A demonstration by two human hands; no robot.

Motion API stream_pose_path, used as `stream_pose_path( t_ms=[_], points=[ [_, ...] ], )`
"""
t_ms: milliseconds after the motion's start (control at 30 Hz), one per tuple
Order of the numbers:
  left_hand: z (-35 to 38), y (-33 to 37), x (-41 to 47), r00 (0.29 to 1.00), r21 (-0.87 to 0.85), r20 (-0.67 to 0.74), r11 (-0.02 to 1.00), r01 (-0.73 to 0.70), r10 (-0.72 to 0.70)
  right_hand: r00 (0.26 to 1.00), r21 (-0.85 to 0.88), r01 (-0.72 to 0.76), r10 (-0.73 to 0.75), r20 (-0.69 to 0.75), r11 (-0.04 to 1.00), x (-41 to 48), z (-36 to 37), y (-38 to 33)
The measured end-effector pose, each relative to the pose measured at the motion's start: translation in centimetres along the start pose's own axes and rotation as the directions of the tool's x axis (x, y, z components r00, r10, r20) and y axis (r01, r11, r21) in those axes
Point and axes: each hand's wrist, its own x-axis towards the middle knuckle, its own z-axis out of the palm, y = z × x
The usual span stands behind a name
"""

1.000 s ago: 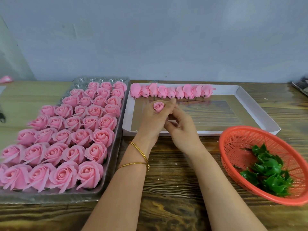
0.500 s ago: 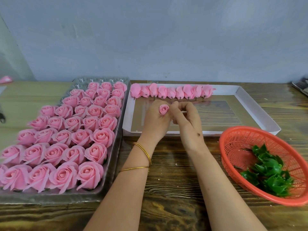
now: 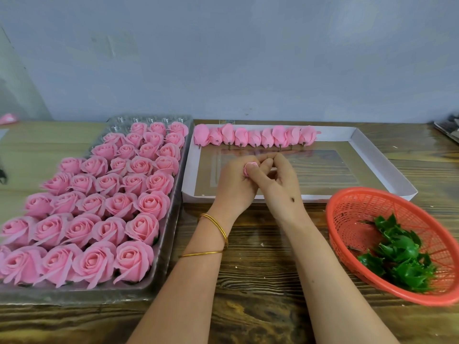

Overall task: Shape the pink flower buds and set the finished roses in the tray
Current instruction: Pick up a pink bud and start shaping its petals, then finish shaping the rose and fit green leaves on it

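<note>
A small pink bud [image 3: 250,168] sits between the fingers of both hands over the front of the white box. My left hand [image 3: 233,184] cups it from the left and below. My right hand [image 3: 279,184] presses its fingertips on the bud from the right, covering most of it. A row of several unshaped pink buds [image 3: 255,137] with short stems lies along the far edge of the white box [image 3: 387,167]. On the left, the clear plastic tray [image 3: 171,227] is packed with several rows of finished pink roses [image 3: 104,202].
A red plastic basket [image 3: 352,214] with several green leaf pieces [image 3: 397,254] stands at the right front. The wooden table [image 3: 260,294] runs to a grey wall behind. A dark object [image 3: 447,127] lies at the far right edge.
My right hand has closed further over the bud, with its fingers now wrapped across the top. Both hands stay over the same spot of the white box.
</note>
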Motion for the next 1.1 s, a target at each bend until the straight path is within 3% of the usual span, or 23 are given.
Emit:
stream_pose_path(
  t_ms=[167, 300, 400, 533, 767, 933, 1100],
  points=[
    [-0.2, 0.1, 0.4, 0.998, -0.037, -0.046, 0.998, 0.043, -0.045, 0.999, 0.028, 0.042, -0.042, -0.014, 0.999, -0.1, -0.4, -0.2],
    [-0.6, 0.0, 0.4, 0.994, 0.016, -0.112, 1.000, -0.009, 0.011, 0.984, -0.021, 0.111, -0.113, -0.136, 0.994, 0.3, -1.6, -0.6],
    [-1.0, -0.1, 0.3, 0.991, 0.067, -0.131, 0.998, -0.014, 0.022, 0.957, -0.248, 0.134, -0.190, -0.219, 0.959, 0.8, -3.1, -0.9],
    [-1.1, 0.0, 0.3, 0.991, 0.061, -0.130, 0.998, 0.012, -0.004, 0.945, -0.475, 0.038, -0.187, -0.269, 0.879, 0.7, -5.8, -1.9],
    [-1.2, 0.2, 0.2, 0.988, 0.023, -0.153, 1.000, 0.018, -0.014, 0.945, -0.629, -0.261, 0.061, -0.322, 0.732, 0.1, -11.4, -2.5],
    [-1.5, 0.1, 0.3, 0.985, -0.010, -0.168, 0.999, 0.032, -0.033, 0.851, -0.638, -0.524, 0.359, -0.382, 0.564, 0.1, -13.9, -1.7],
    [-1.6, 0.1, 0.4, 0.984, -0.033, -0.170, 0.998, 0.050, -0.055, 0.784, -0.649, -0.615, 0.435, -0.443, 0.448, 0.5, -15.6, -0.6]
  ],
)
